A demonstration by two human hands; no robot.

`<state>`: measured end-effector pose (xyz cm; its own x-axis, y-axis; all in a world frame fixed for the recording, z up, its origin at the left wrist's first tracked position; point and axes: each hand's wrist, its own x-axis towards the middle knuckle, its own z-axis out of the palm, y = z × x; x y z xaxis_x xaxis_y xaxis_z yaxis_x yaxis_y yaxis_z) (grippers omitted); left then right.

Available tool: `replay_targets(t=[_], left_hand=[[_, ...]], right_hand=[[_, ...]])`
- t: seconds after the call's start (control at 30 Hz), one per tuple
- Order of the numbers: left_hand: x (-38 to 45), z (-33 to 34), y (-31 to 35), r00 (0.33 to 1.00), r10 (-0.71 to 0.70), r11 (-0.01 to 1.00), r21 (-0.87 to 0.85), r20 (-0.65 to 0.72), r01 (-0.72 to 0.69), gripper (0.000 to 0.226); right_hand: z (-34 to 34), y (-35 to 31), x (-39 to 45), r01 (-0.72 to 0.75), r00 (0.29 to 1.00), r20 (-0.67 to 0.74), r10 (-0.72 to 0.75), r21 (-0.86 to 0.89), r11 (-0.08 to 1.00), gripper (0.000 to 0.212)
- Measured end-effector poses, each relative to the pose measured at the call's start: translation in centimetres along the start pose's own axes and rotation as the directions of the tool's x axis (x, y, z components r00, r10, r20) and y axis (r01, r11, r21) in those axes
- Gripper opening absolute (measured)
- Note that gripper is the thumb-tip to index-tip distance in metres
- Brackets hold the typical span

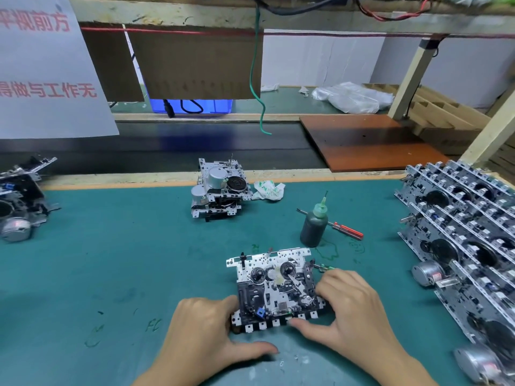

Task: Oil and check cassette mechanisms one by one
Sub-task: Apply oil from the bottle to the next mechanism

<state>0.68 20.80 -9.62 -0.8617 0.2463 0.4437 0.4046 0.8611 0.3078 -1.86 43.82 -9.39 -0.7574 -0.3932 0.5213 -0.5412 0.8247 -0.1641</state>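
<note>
At the near centre of the green mat (pixel 111 260), one cassette mechanism (pixel 276 288) lies face up and is gripped from both sides. Its left edge is held by the left hand (pixel 206 327), fingers curled at the frame, thumb stretched along the mat. Its right edge is held by the right hand (pixel 348 305), whose thumb is pressed to the front keys.

The checking step appears to be in hand. For oiling, the oil bottle (pixel 314 227), upright at one o'clock beside a red-handled screwdriver (pixel 344 228), would have to be fetched.

At three o'clock a stack of mechanisms (pixel 468 232) is ranked; at twelve o'clock two stacked mechanisms (pixel 218 188) are seen.
</note>
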Motion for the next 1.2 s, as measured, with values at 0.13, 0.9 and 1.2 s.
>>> replay_targets(t=[0.13,0.9,1.2], left_hand=[[0.1,-0.2,0.2,0.997,-0.077,0.997,0.013,0.025,0.077,0.075],[-0.5,-2.7,-0.6,0.913,-0.407,0.898,-0.193,-0.025,0.396,0.067],[3.1,-3.4,0.0,0.996,0.021,0.782,-0.622,0.091,0.04,0.037]], right_hand=[[-0.4,0.4,0.2,0.04,0.995,0.087,-0.046,0.069,0.997,0.047],[-2.1,-2.8,2.0,-0.388,0.918,0.246,0.312,0.38,0.84,0.057],[-1.3,-2.6,3.1,-0.307,0.941,0.317,0.118,0.655,0.691,0.028]])
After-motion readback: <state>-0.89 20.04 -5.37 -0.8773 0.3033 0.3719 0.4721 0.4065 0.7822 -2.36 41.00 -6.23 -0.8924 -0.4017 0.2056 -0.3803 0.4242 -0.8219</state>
